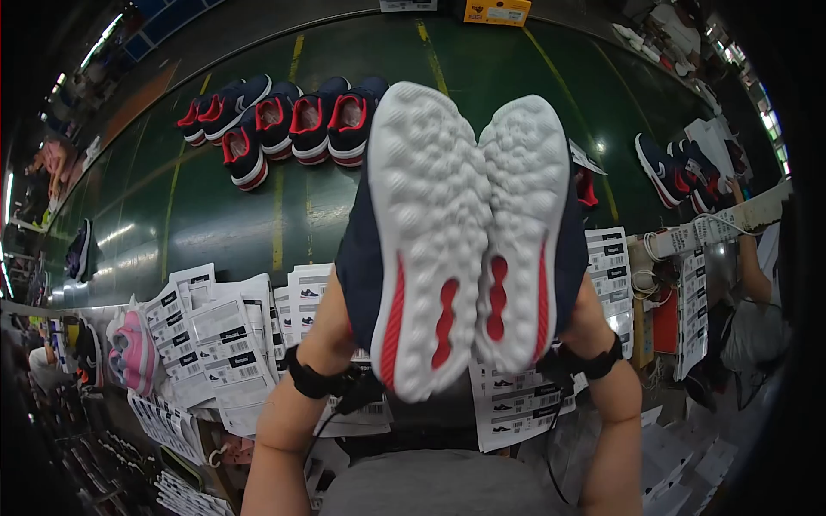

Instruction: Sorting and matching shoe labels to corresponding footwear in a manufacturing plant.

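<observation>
Two navy sneakers are held up side by side in front of me, their white knobbly soles with red inserts facing me and their inner edges touching. My left hand (335, 311) holds the left sneaker (426, 215), the nearer-looking of the two. The right sneaker (527, 206) is in my right hand (588, 314). Both hands are mostly hidden behind the shoes, so the fingers do not show. Black bands with cables circle both wrists.
Several navy sneakers with red linings (310, 125) stand on the green conveyor belt (232, 206). More sneakers (675, 172) lie at the right, near another person's hand (734, 189). Printed label sheets (228, 344) hang along the near edge. Pink shoes (133, 353) sit left; a yellow box (496, 11) is far.
</observation>
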{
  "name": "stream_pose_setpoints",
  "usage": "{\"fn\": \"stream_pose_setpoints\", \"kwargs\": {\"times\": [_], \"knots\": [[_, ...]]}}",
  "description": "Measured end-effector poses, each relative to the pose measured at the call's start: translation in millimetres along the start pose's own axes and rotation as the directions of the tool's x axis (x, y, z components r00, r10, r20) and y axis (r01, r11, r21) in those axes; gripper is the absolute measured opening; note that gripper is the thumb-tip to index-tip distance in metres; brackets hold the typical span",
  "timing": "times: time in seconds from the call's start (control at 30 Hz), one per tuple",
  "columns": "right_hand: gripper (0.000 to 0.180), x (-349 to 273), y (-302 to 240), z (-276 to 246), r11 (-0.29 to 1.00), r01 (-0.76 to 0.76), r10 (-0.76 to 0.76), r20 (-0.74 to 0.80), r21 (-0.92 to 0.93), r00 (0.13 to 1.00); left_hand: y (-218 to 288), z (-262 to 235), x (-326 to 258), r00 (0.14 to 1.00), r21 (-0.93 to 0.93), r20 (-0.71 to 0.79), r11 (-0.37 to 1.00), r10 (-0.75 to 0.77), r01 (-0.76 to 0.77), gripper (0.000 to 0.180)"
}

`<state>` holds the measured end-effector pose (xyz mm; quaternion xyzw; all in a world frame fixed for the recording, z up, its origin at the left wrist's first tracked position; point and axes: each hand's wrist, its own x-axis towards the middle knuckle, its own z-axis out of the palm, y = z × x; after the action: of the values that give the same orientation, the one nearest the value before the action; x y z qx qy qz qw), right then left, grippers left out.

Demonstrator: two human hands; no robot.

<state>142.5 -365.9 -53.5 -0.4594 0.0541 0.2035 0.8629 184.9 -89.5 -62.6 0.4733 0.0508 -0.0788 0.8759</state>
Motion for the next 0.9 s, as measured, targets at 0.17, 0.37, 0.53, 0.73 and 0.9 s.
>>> {"fn": "stream_pose_setpoints", "kwargs": {"times": [0.17,0.37,0.53,0.73,0.9], "knots": [[0.052,108.3,-27.1,-52.6,0.341,0.148,-0.421,-0.01,-0.928,0.907,-23.2,-3.0,84.6,0.853,0.905,0.138,0.287,0.504,-0.316,0.04],[0.037,9.6,-61.3,17.9,-0.138,0.38,-0.363,0.404,-0.915,0.84,-38.4,39.0,-7.4,0.962,0.935,0.269,0.25,-0.04,-0.251,0.029],[0.028,-135.3,-116.5,83.6,0.026,0.606,0.249,0.593,-0.795,0.766,-78.2,29.8,-118.5,0.698,0.691,0.205,0.606,-0.686,0.393,0.08],[0.03,-193.2,-120.3,118.2,0.517,0.834,0.185,0.976,-0.195,0.113,-149.6,61.9,-133.5,0.833,0.455,0.044,0.753,-0.552,0.475,0.086],[0.03,-184.7,-119.3,91.4,0.621,0.774,0.062,0.992,-0.128,0.114,-108.1,50.2,-145.7,0.926,0.707,0.16,0.695,-0.341,0.134,0.08]]}}
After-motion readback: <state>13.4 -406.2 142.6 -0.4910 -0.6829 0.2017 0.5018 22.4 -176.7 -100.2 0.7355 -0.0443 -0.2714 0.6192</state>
